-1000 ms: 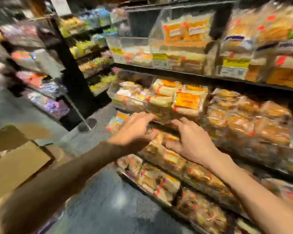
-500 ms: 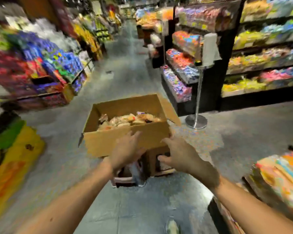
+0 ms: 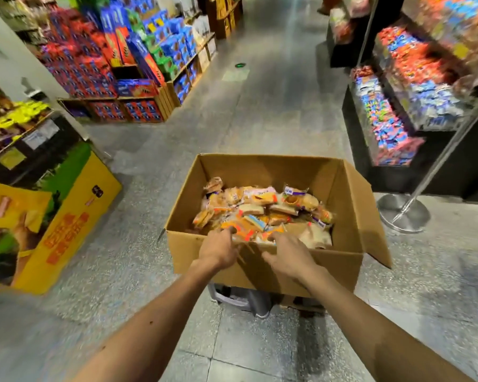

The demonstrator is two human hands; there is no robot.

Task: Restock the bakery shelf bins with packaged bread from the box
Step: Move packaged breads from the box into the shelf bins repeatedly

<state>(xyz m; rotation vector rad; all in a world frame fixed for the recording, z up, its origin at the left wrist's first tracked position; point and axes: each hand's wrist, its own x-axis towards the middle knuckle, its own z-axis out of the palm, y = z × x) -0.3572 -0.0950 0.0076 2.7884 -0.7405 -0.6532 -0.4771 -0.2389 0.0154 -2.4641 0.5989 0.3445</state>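
Note:
An open cardboard box (image 3: 340,268) stands in the aisle in front of me, about half full of packaged bread (image 3: 262,210) in clear wrappers with orange and white labels. My left hand (image 3: 218,250) reaches over the box's near rim, its fingertips on an orange-labelled pack at the near edge of the pile. My right hand (image 3: 287,253) is beside it, thumb spread, fingers stretched over the same rim onto the packs. Neither hand visibly holds a pack. The bakery shelf bins are out of view.
The box rests on a low support (image 3: 238,299) on the speckled floor. A metal stanchion base (image 3: 403,213) stands to its right, before dark candy shelves (image 3: 392,111). A yellow-green carton (image 3: 61,216) sits at left, with stacked red and blue boxes (image 3: 116,59) behind.
I have turned from the bread shelf to the box in the aisle. Both hands have moved forward, from short of the box to over its near rim and onto the packs.

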